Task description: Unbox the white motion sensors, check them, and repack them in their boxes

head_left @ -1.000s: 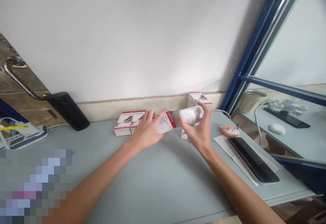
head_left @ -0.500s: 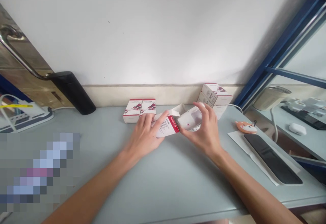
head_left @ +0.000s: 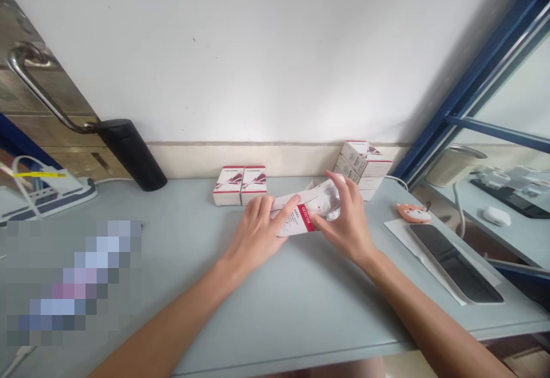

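Observation:
My left hand [head_left: 258,232] is closed round a small white and red cardboard box [head_left: 296,221] printed "DETECTOR", held on its side above the desk. From the box's right end sticks out a white detector [head_left: 320,197] in clear wrapping. My right hand [head_left: 348,217] grips the detector's outer end between thumb and fingers, its inner end at or inside the box opening. Just behind my left hand, two closed boxes [head_left: 240,186] of like print stand side by side. Behind my right hand is a stack of such boxes [head_left: 365,166].
At the right, a dark phone [head_left: 455,263] lies on white paper [head_left: 397,232], with an orange and white animal-shaped case [head_left: 413,213] behind it. A black cylinder [head_left: 133,154] leans at the back left, near a power strip [head_left: 73,199]. A blue-framed window [head_left: 464,74] borders the right.
The detector has gone further into the box opening, as the box in my left hand moved right toward it. The whole view has shifted slightly.

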`<state>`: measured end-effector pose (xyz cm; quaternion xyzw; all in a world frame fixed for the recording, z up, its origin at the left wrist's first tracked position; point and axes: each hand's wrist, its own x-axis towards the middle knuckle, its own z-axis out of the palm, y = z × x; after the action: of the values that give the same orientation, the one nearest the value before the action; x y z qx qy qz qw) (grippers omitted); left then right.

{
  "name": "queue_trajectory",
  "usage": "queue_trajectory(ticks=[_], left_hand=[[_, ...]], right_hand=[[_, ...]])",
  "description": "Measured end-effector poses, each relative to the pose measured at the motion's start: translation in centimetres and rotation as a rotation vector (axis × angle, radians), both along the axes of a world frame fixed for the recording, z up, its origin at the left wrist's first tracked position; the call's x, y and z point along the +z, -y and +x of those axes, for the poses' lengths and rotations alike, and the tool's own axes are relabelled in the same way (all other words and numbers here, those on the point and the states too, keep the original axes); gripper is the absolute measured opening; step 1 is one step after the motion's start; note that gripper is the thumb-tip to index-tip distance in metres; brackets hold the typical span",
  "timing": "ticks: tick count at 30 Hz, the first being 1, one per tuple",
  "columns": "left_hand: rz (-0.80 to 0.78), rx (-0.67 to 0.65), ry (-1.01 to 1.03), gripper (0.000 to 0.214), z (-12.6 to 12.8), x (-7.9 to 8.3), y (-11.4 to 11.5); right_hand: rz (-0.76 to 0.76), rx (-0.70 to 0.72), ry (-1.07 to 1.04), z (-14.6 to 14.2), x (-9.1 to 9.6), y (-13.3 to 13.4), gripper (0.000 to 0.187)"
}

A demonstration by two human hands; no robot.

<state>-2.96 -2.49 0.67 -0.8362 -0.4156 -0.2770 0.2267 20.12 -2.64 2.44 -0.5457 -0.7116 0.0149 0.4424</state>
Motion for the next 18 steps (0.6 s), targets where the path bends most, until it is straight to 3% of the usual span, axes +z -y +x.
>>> queue_trajectory(ticks=[10,14,18], left_hand=[[-0.051,-0.001,0.051,0.078,0.1,0.7,0.4],[-0.057,-0.002,0.029,0.077,0.0,0.3,0.3],[-0.044,0.056,0.162,0.082,0.2,-0.1,0.1]], right_hand=[[-0.126,0.180,-0.068,0.5,-0.3,-0.1,0.080],[-0.119,0.248,-0.027,0.3,-0.4,0.7,0.074],[-0.058,0.326,0.037,-0.8,-0.2,1.8,0.080]])
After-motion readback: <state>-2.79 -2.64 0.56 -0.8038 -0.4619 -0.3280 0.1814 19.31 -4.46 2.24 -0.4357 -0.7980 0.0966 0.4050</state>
